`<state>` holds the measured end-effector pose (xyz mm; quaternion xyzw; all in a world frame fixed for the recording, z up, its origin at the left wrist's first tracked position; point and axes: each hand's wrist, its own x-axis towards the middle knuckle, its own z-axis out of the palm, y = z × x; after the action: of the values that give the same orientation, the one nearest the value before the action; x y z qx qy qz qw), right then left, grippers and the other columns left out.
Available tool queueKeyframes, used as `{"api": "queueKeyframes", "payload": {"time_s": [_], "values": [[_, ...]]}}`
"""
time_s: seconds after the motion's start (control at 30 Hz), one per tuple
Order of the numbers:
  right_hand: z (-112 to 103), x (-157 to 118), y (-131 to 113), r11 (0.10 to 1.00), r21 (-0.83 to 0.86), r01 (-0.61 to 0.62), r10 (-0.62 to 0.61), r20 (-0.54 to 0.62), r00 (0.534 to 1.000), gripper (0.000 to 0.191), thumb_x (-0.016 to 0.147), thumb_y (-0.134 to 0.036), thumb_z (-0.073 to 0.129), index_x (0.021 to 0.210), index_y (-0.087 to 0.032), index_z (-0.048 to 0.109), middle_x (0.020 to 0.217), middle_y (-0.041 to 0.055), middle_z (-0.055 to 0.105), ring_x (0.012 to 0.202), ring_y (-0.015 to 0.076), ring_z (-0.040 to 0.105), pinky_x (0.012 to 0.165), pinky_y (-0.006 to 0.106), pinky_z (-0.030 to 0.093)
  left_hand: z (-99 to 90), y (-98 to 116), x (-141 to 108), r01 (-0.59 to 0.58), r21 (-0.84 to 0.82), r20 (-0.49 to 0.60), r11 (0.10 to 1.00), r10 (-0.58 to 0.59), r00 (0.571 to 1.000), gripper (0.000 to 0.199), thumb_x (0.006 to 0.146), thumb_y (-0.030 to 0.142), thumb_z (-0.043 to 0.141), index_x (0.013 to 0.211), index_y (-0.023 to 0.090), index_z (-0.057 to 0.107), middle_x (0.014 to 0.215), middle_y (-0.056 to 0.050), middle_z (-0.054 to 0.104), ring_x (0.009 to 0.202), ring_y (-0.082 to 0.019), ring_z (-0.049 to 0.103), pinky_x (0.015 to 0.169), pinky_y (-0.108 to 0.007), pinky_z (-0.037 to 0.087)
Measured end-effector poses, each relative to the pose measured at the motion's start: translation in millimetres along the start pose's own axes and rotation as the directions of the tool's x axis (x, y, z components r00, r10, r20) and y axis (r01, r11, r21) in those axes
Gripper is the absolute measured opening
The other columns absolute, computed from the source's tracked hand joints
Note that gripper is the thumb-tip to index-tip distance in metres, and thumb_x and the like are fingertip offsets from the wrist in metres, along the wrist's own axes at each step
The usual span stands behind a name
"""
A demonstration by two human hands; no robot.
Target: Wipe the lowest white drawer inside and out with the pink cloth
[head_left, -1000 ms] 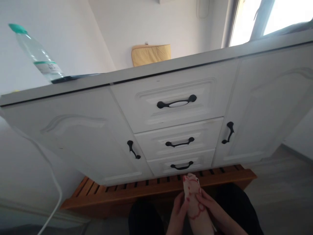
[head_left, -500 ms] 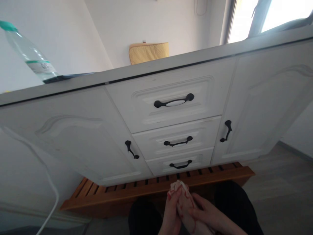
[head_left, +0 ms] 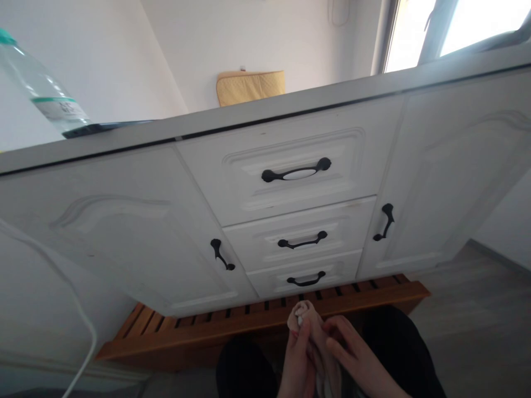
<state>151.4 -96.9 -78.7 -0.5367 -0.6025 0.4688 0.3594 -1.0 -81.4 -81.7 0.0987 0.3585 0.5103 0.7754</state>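
A pale pinkish cloth [head_left: 317, 337], bunched and folded at its top, hangs between my hands at the bottom centre of the head view. My left hand [head_left: 297, 356] is closed round its upper left side, with the thumb pressed on the cloth. At the cloth's right edge is my right hand [head_left: 350, 351], its thumb and fingers a little apart and the fingertips touching or very near the fabric. The lower end of the cloth runs out of the frame.
A white cabinet [head_left: 249, 188] with black handles stands in front. Below it is a slatted wooden bench [head_left: 186, 337]. On the top are a plastic bottle [head_left: 58, 105] and a dark flat object [head_left: 97, 128]. A white cable [head_left: 85, 309] hangs at left.
The cloth has turned or been refolded, so its red markings are mostly out of sight. My right hand's fingers have loosened and spread from it. The view has shifted slightly.
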Motion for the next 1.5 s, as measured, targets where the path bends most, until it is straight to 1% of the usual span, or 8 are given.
{"api": "queueKeyframes", "payload": {"time_s": [0.47, 0.67, 0.83, 0.93, 1.03, 1.13, 1.37, 1.5], "values": [[-5, 11, -35, 1.000, -0.001, -0.023, 0.023, -0.064, 0.998, 0.022, 0.080, -0.036, 0.060, 0.095, -0.020, 0.063, 0.094, 0.0057, 0.064, 0.089, 0.0236, 0.060, 0.081, 0.038, 0.048, 7.8, -4, -11, -0.163, 0.071, 0.060, 0.984, 0.159, 0.985, 0.054, 0.085, 0.056, 0.072, 0.132, 0.032, 0.064, 0.157, -0.001, 0.052, 0.153, -0.023, 0.036, 0.126, -0.034, 0.033], [-13, 10, -36, 0.999, -0.012, -0.048, 0.044, -0.249, 0.968, 0.015, 0.084, -0.038, 0.049, 0.080, -0.024, 0.050, 0.078, 0.0008, 0.057, 0.076, 0.0200, 0.057, 0.070, 0.034, 0.048, -5.1, -1, -7, -0.166, 0.113, 0.076, 0.980, 0.158, 0.984, 0.054, 0.079, 0.056, 0.077, 0.123, 0.025, 0.073, 0.149, -0.009, 0.061, 0.147, -0.031, 0.046, 0.125, -0.042, 0.036], [-11, 12, -25, 0.956, -0.288, 0.047, -0.138, -0.304, 0.942, 0.008, 0.086, -0.029, 0.051, 0.079, -0.024, 0.049, 0.078, 0.0009, 0.056, 0.072, 0.0185, 0.058, 0.067, 0.032, 0.050, 0.4, 6, -15, -0.068, 0.030, 0.117, 0.997, 0.064, 0.991, 0.051, 0.081, 0.045, 0.081, 0.125, 0.023, 0.071, 0.122, -0.010, 0.076, 0.097, -0.016, 0.073, 0.084, -0.021, 0.057], [0, 10, -19, 0.885, -0.434, 0.169, -0.327, -0.319, 0.890, 0.008, 0.084, -0.016, 0.050, 0.084, -0.024, 0.053, 0.082, 0.0019, 0.059, 0.071, 0.0169, 0.061, 0.064, 0.028, 0.052, 13.7, 4, -21, 0.000, 0.035, 0.064, 0.999, -0.003, 0.998, 0.067, 0.080, 0.050, 0.080, 0.139, 0.025, 0.058, 0.102, -0.004, 0.077, 0.053, -0.005, 0.056, 0.053, -0.017, 0.047], [11, 7, -21, 0.771, -0.543, 0.333, -0.543, -0.286, 0.790, 0.012, 0.089, -0.014, 0.050, 0.090, -0.023, 0.056, 0.086, 0.0031, 0.062, 0.072, 0.0163, 0.062, 0.063, 0.026, 0.053, 28.0, -3, -23, -0.044, 0.028, 0.014, 0.999, 0.044, 0.999, 0.077, 0.074, 0.055, 0.083, 0.140, 0.030, 0.052, 0.125, -0.005, 0.069, 0.084, -0.011, 0.069, 0.069, -0.020, 0.056], [16, 6, -25, 0.647, -0.623, 0.440, -0.692, -0.238, 0.681, 0.011, 0.093, -0.017, 0.052, 0.098, -0.022, 0.060, 0.091, 0.0054, 0.066, 0.080, 0.0188, 0.064, 0.072, 0.029, 0.056, 38.7, -6, -23, -0.123, -0.007, -0.022, 0.992, 0.123, 0.992, 0.073, 0.065, 0.041, 0.093, 0.128, 0.032, 0.058, 0.134, -0.003, 0.061, 0.133, -0.017, 0.055, 0.103, -0.021, 0.050], [5, 2, -12, 0.494, -0.633, 0.596, -0.677, 0.151, 0.721, 0.046, 0.100, -0.024, 0.056, 0.146, -0.028, 0.052, 0.134, 0.0050, 0.068, 0.126, 0.0198, 0.060, 0.104, 0.033, 0.054, 44.1, 12, -24, -0.002, -0.122, -0.107, 0.992, -0.011, 0.994, 0.064, 0.063, 0.032, 0.095, 0.117, 0.023, 0.064, 0.119, -0.006, 0.066, 0.104, -0.017, 0.069, 0.089, -0.025, 0.059], [-12, -3, 2, 0.531, -0.596, 0.603, -0.706, 0.083, 0.704, 0.053, 0.099, -0.026, 0.057, 0.151, -0.027, 0.047, 0.136, 0.0070, 0.067, 0.127, 0.0204, 0.060, 0.108, 0.034, 0.052, 43.6, 16, -26, 0.018, -0.202, -0.093, 0.979, -0.038, 0.995, 0.056, 0.073, 0.029, 0.089, 0.120, 0.018, 0.062, 0.120, -0.013, 0.070, 0.100, -0.021, 0.072, 0.084, -0.029, 0.061]]}}
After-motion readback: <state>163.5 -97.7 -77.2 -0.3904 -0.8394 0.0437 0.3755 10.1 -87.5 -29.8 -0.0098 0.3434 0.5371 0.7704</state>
